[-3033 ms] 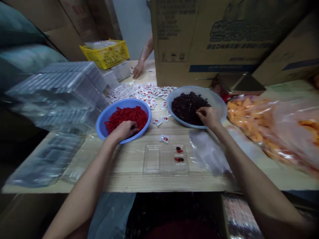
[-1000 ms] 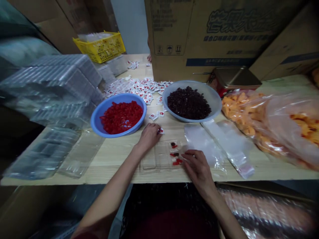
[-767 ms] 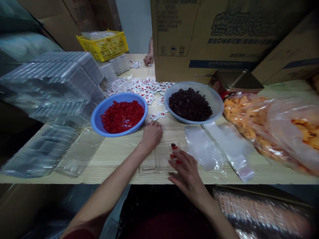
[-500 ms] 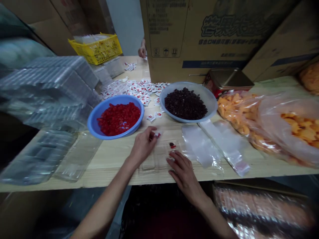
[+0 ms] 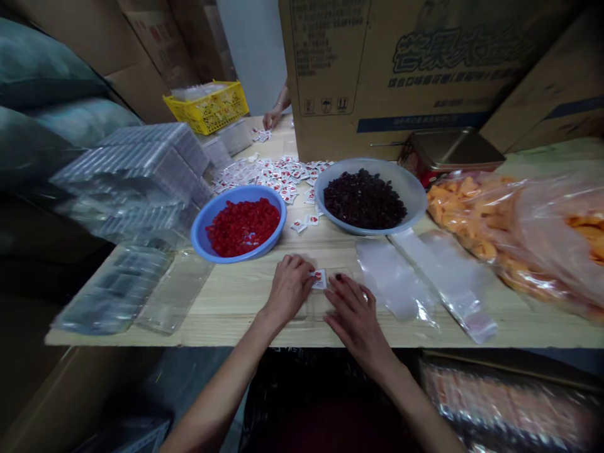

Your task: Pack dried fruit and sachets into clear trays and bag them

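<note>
My left hand (image 5: 290, 288) pinches a small white sachet with red print (image 5: 319, 279) and lays it over a clear plastic tray that sits at the table's near edge, mostly hidden under both hands. My right hand (image 5: 352, 309) rests flat on that tray with its fingers spread. Behind the hands stand a blue bowl of red dried fruit (image 5: 240, 224) and a grey-blue bowl of dark dried fruit (image 5: 364, 197). Loose sachets (image 5: 276, 174) lie scattered between and behind the bowls.
Stacks of clear trays (image 5: 136, 173) fill the left side. Clear bags (image 5: 419, 277) and bags of orange dried fruit (image 5: 514, 226) lie on the right. Large cardboard boxes (image 5: 406, 69) stand behind. Another person's hand (image 5: 272, 117) works near a yellow basket (image 5: 207, 107).
Both hands left the bowls and came to the tray. My left hand picked up a sachet from the table and brought it onto the tray; my right hand now covers the fruit pieces.
</note>
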The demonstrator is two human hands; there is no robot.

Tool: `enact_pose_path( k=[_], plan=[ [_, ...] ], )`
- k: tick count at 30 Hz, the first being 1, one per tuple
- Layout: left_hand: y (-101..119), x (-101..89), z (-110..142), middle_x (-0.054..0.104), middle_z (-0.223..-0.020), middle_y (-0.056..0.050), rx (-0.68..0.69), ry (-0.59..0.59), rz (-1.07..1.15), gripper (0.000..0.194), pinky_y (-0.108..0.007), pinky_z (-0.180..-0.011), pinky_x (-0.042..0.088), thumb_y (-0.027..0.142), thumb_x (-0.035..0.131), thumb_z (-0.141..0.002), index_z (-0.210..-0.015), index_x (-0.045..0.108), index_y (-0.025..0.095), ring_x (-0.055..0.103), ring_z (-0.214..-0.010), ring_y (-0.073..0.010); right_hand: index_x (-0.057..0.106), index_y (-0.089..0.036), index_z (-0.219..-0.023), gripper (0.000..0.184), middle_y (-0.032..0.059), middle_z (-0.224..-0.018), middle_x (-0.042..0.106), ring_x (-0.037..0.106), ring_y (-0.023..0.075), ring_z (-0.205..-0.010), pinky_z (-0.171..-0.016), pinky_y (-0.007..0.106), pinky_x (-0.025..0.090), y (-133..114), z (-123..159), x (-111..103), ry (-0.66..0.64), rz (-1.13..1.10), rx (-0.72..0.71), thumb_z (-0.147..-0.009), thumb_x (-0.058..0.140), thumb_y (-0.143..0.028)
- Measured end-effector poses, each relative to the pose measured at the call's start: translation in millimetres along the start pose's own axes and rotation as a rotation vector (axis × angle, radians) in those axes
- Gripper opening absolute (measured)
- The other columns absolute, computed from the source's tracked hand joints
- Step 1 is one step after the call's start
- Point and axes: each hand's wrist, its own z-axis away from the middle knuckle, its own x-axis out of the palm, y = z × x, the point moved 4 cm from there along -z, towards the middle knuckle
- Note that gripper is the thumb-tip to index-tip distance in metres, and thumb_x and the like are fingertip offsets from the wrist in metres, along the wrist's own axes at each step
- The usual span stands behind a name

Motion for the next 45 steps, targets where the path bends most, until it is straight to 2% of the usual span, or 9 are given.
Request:
enact_pose_path(
  k=[8,11,16,21,25,30,40,43,45],
  plan=[
    [-27,-7.2,-47,0.059,-0.122,-0.014,-0.055,0.104,0.115,0.03,-0.036,-0.102,0.044,0.013,0.045,-0.094,-0.122,0.055,0.013,0.055,-0.115,-0.0228,0.059,-0.022,-0.132,0.038,0.0037,-0.145,0.055,0.037,0.027,-0.143,-0.12,0.051,0.011,8,-24,39,-0.024,0.134,-0.078,-0.095,0.059,-0.029],
    [-38,9.2,-84,0.052,-0.134,-0.023,-0.122,0.068,-0.11,0.036,-0.038,-0.108,0.039,0.009,0.044,-0.092,-0.127,0.05,0.004,0.049,-0.127,-0.0265,0.056,-0.021,-0.136,0.042,0.0045,-0.148,0.051,0.032,0.0293,-0.145,-0.121,0.056,0.005,4,-16,38,-0.047,0.156,-0.075,-0.096,0.058,-0.034],
    [-45,28.8,-107,0.062,-0.113,-0.027,-0.185,0.013,-0.227,0.027,-0.042,-0.093,0.047,0.002,0.039,-0.089,-0.108,0.058,0.001,0.059,-0.11,-0.031,0.047,-0.02,-0.145,0.05,0.006,-0.156,0.04,0.022,0.032,-0.149,-0.12,0.062,0.004,-6,-10,22,-0.106,0.154,-0.058,-0.098,0.053,-0.036],
    [-37,4.1,-73,0.071,-0.106,-0.016,-0.104,0.031,-0.16,0.03,-0.034,-0.086,0.052,0.002,0.044,-0.088,-0.109,0.063,0.01,0.067,-0.098,-0.0243,0.035,-0.02,-0.152,0.063,0.0104,-0.16,0.032,0.013,0.0342,-0.151,-0.118,0.067,0.006,-11,2,7,-0.12,0.118,-0.052,-0.095,0.058,-0.034],
    [0,-21.0,0,0.072,-0.111,-0.008,0.083,0.29,0.088,0.026,-0.03,-0.092,0.053,0.011,0.05,-0.094,-0.117,0.062,0.017,0.068,-0.1,-0.0177,0.048,-0.023,-0.141,0.05,0.0148,-0.155,0.04,0.024,0.034,-0.149,-0.116,0.068,0.015,-17,23,2,-0.048,-0.011,-0.047,-0.092,0.059,-0.024],
    [47,1.6,76,0.071,-0.109,-0.009,0.267,0.211,0.097,0.021,-0.034,-0.086,0.057,0.009,0.058,-0.091,-0.109,0.065,0.016,0.065,-0.102,-0.0206,0.064,-0.022,-0.102,0.021,0.0104,-0.118,0.061,0.053,0.0255,-0.125,-0.106,0.052,0.044,-18,46,3,0.237,-0.2,0.077,-0.091,0.053,-0.007],
    [33,20.9,77,0.07,-0.116,-0.007,0.297,0.204,0.043,0.025,-0.041,-0.094,0.055,0.013,0.055,-0.093,-0.114,0.066,0.021,0.064,-0.107,-0.0224,0.063,-0.022,-0.104,0.023,0.0082,-0.105,0.059,0.054,0.0218,-0.111,-0.098,0.043,0.05,-27,29,5,0.246,-0.292,0.123,-0.092,0.05,-0.006],
    [15,26.6,65,0.068,-0.121,-0.01,0.309,0.263,0.068,0.03,-0.043,-0.092,0.054,0.017,0.057,-0.092,-0.12,0.063,0.022,0.064,-0.109,-0.0251,0.061,-0.023,-0.117,0.028,0.0098,-0.119,0.057,0.051,0.0242,-0.122,-0.102,0.044,0.048,-15,25,-26,0.286,-0.217,0.155,-0.092,0.055,-0.013],
    [6,26.4,55,0.066,-0.125,-0.01,0.33,0.312,0.087,0.034,-0.045,-0.092,0.053,0.019,0.059,-0.09,-0.123,0.062,0.025,0.063,-0.112,-0.0276,0.058,-0.026,-0.126,0.036,0.0103,-0.126,0.056,0.05,0.0251,-0.126,-0.103,0.045,0.048,12,27,-71,0.385,-0.111,0.226,-0.093,0.055,-0.016]
  ],
)
